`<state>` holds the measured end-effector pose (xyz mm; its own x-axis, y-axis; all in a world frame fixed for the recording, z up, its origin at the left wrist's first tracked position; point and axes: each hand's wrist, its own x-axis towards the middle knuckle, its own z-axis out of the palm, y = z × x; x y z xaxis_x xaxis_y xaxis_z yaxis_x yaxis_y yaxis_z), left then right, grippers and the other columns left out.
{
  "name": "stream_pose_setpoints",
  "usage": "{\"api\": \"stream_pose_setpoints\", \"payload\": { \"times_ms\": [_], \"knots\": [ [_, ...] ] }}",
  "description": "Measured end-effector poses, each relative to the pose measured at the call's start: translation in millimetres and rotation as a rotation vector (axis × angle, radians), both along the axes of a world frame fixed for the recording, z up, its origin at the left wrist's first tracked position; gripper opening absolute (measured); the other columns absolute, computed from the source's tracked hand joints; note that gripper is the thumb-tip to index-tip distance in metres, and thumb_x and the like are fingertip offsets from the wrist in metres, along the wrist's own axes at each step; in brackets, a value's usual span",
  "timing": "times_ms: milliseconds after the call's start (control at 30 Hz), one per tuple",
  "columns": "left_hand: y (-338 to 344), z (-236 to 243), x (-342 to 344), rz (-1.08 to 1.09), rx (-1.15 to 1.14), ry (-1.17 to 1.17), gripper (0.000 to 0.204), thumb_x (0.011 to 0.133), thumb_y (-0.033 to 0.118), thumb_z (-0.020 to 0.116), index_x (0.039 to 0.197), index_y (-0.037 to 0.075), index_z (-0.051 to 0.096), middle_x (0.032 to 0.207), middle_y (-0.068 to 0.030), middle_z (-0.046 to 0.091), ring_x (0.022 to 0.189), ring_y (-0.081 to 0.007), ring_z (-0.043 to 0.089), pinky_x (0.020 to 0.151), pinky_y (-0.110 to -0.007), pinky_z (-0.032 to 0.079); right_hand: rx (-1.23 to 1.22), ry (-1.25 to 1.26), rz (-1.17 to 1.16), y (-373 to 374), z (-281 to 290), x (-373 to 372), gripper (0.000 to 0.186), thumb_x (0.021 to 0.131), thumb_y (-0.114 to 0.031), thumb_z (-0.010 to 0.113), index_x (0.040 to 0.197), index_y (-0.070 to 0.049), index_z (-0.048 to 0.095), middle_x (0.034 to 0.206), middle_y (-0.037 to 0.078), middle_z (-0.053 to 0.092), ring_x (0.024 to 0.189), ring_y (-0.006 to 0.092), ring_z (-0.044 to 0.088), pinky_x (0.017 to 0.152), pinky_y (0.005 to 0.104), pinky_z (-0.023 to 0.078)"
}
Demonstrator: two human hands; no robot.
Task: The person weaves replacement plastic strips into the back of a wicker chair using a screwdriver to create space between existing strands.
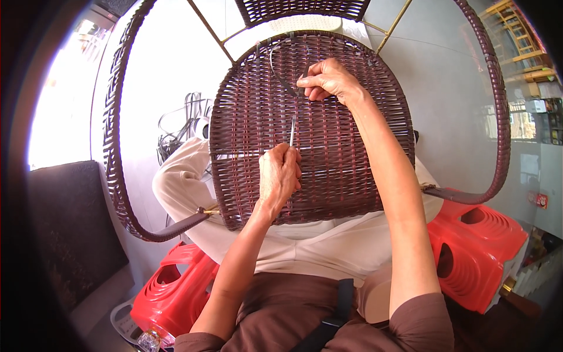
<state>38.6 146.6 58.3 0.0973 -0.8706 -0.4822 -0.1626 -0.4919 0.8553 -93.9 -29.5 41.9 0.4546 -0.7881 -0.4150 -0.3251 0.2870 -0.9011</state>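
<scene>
A dark brown woven wicker chair seat (358, 158) lies across my lap, its rounded end away from me. My left hand (279, 176) is closed in a fist over the near part of the weave. From it a slim metal shaft like a screwdriver's (292, 132) points away from me; its handle is hidden in my fingers. Farther off, my right hand (329, 81) pinches a dark flat weaving strip (286, 87) just above the seat. The strip loops up to the left of my fingers. Whether its end is in the weave I cannot tell.
The chair's wrapped armrest loops (115, 117) curve out on both sides, with a woven backrest (302, 10) beyond. Loose strips (176, 126) lie on the floor at left. Red plastic stools (170, 287) stand either side of me. A dark panel (76, 229) is at far left.
</scene>
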Motion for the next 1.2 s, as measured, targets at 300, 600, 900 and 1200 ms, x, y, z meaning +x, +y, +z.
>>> {"api": "stream_pose_setpoints", "payload": {
  "times_ms": [300, 600, 900, 1200],
  "knots": [
    [-21, 5, 5, -0.139, -0.044, -0.247, 0.029, 0.086, 0.013, 0.041, 0.069, -0.007, 0.055, 0.049, -0.0139, 0.052, 0.038, -0.0210, 0.052, 0.038, -0.031, 0.041, -0.011, -0.004, -0.019, 1, -2, 0, 0.016, 0.077, -0.017, 0.068, 0.077, -0.001, 0.063, 0.066, 0.008, 0.064, 0.054, 0.0105, 0.062, 0.046, 0.0190, 0.050],
    [-19, -11, -3, -0.226, -0.240, -0.552, 0.029, 0.085, 0.013, 0.044, 0.066, -0.006, 0.054, 0.063, -0.0275, 0.055, 0.061, -0.0408, 0.058, 0.055, -0.044, 0.046, -0.021, 0.003, -0.016, 1, -2, 2, 0.016, 0.077, -0.017, 0.068, 0.078, -0.002, 0.063, 0.066, 0.008, 0.065, 0.054, 0.0109, 0.062, 0.047, 0.0194, 0.050],
    [-7, -23, -14, -0.062, -0.253, -0.492, 0.026, 0.089, 0.015, 0.044, 0.070, -0.002, 0.049, 0.056, -0.0235, 0.051, 0.054, -0.0403, 0.053, 0.047, -0.043, 0.040, -0.015, -0.036, -0.019, 0, -1, -2, 0.019, 0.076, -0.020, 0.069, 0.075, -0.002, 0.063, 0.065, 0.007, 0.064, 0.053, 0.0095, 0.062, 0.046, 0.0181, 0.049],
    [1, -38, -15, -0.001, -0.421, -0.471, 0.023, 0.088, 0.010, 0.046, 0.067, 0.001, 0.042, 0.053, -0.0208, 0.047, 0.049, -0.0386, 0.049, 0.043, -0.040, 0.036, -0.029, -0.037, -0.017, 2, 5, -3, 0.019, 0.075, -0.023, 0.069, 0.073, -0.005, 0.063, 0.065, 0.005, 0.064, 0.050, 0.0061, 0.059, 0.045, 0.0159, 0.047]
  ]
}}
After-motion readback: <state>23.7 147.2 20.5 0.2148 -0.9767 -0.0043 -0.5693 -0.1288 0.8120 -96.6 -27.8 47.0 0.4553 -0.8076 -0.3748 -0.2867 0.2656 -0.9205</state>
